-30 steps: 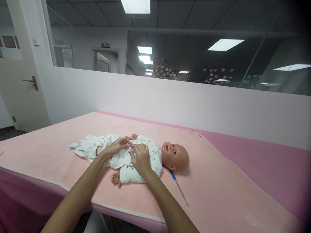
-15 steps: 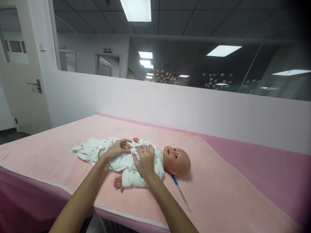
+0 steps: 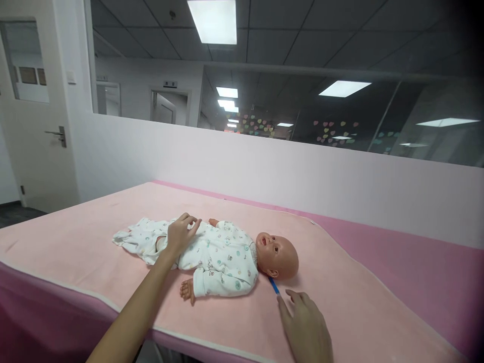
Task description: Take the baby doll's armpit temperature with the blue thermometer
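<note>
A baby doll (image 3: pixel 278 256) lies on its back, head to the right, in a white patterned outfit (image 3: pixel 223 257). My left hand (image 3: pixel 182 234) is at the doll's lower belly, over the cloth, with its fingers curved and the thumb apart; it grips nothing that I can see. Beside the doll's head, my right hand (image 3: pixel 307 322) is low over the table, thumb and fingers spread. Under its thumb side runs a thin stick with a blue end (image 3: pixel 274 286), which looks like a thermometer. The hand covers the stick's clear lower part.
A pale pink mat (image 3: pixel 113 212) covers the table, with a darker pink cloth (image 3: pixel 416 242) beneath it. Behind stands a white wall (image 3: pixel 287 171) with a window above. A door (image 3: pixel 41 131) is at the far left.
My right hand has left the doll's chest and moved right and nearer to me, to the stick by the head. My left hand stays at the belly, slightly turned.
</note>
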A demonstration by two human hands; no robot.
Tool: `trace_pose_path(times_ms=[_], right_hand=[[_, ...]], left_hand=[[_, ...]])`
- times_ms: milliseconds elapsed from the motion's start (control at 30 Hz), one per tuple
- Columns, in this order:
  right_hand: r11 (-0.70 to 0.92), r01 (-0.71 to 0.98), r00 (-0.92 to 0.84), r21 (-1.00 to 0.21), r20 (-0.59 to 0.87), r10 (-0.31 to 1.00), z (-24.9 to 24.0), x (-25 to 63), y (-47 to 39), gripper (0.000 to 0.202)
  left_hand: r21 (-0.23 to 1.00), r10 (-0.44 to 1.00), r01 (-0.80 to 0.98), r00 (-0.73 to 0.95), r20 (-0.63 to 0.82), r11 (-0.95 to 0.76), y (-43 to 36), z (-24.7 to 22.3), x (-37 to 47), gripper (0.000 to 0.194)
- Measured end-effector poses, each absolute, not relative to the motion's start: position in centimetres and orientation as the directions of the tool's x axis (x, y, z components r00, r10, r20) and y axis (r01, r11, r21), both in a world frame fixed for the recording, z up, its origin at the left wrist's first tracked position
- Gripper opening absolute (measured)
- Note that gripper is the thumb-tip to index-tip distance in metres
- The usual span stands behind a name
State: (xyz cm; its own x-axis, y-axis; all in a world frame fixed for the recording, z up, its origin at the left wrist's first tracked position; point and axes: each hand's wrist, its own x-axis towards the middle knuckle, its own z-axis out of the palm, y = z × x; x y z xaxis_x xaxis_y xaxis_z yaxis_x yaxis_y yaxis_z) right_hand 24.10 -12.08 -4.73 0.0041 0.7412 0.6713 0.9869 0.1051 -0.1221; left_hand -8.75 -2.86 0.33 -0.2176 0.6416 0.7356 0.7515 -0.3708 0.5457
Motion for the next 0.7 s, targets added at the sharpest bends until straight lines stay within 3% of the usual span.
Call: trace_pose_path(times_ms=[100,233,367,433,533,633,700], right_hand=[[0.044,0.989,0.047,-0.139,0.59,0.806,-6.0,25.7,-12.5,0.026],[0.007,0.976,0.107,-0.217,0.513,0.852,-4.2,25.3,-14.4,0.026],[0.062,0.859,0.206,-0.508,0.454,0.867,0.8,22.5,-16.0,0.022],[0.226,0.755,0.143,-0.616,0.49,0.86,3.5,20.7,-15.9,0.023],[0.443,0.6,-0.045,-0.666,0.525,0.85,6.7,18.0,-14.3,0.024],[0.515,0.529,-0.186,-0.675,0.499,0.846,8.2,16.0,-12.2,0.023],[0.532,0.491,-0.237,-0.69,0.481,0.844,8.4,15.1,-11.2,0.022]], left_hand=[[0.464,0.552,0.783,-0.19,0.812,-0.413,-3.3,0.1,-8.1,0.023],[0.332,0.532,0.779,0.003,0.847,-0.533,-3.6,-0.6,-7.6,0.015],[0.175,0.443,0.773,0.149,0.884,-0.609,-4.0,-1.0,-7.0,0.012],[0.137,0.363,0.773,0.128,0.923,-0.619,-4.1,-1.1,-6.7,0.012],[0.007,0.131,0.778,0.098,0.987,-0.629,-4.3,-0.8,-6.4,0.018],[-0.195,-0.141,0.778,0.137,0.98,-0.597,-4.3,-0.4,-6.2,0.029],[-0.251,-0.191,0.784,0.171,0.967,-0.567,-4.3,-0.1,-6.1,0.03]])
